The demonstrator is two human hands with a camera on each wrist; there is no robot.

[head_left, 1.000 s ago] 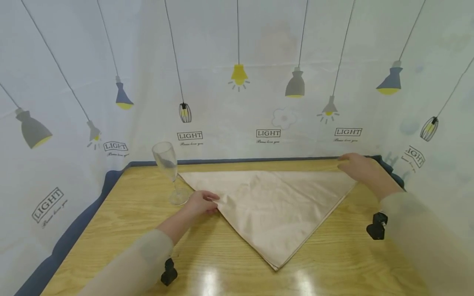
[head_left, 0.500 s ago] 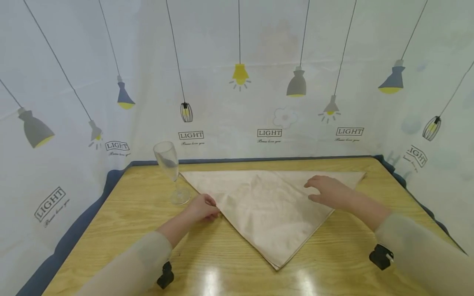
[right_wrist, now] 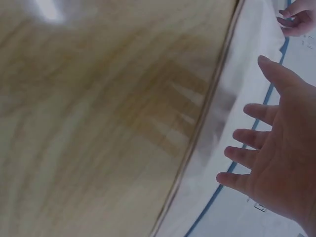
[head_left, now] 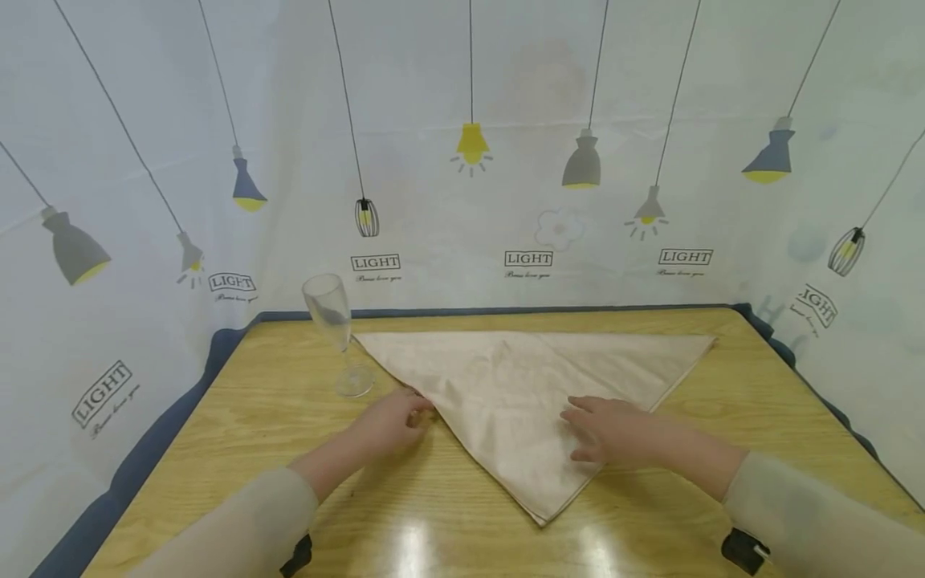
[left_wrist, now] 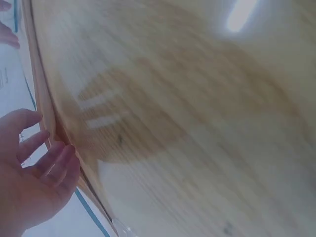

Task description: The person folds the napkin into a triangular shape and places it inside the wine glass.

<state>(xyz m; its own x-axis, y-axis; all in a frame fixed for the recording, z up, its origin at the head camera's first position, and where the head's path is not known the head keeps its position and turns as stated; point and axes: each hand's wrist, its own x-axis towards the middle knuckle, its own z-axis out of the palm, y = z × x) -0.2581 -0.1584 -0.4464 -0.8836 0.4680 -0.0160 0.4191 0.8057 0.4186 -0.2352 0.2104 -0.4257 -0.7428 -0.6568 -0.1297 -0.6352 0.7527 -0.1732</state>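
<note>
While the right hand [head_left: 614,431], fingers spread, is over the folded cloth [head_left: 499,393] on the table [head_left: 238,417], the left hand [head_left: 390,421] meets its left edge, pinching or not unclear, near an upright glass [head_left: 331,309].

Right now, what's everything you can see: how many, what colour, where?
Table: 1, yellowish wood, in front
Cloth: 1, cream, triangular on the table
Glass: 1, clear, by the cloth's left corner
Band: 1, dark blue, along the table's edges
Backdrop: 1, white, behind and beside the table
Printed lamps: 9, grey, blue, yellow, black, on the backdrop
LIGHT labels: 6, black, on the backdrop
Printed flower: 1, pale, on the backdrop
Sleeves: 2, beige, lower left and right
Wrist devices: 2, black, beneath the sleeves
Left grip: 1 bare hand, at the cloth's left edge
Right grip: 1 bare hand, over the cloth, fingers spread
</note>
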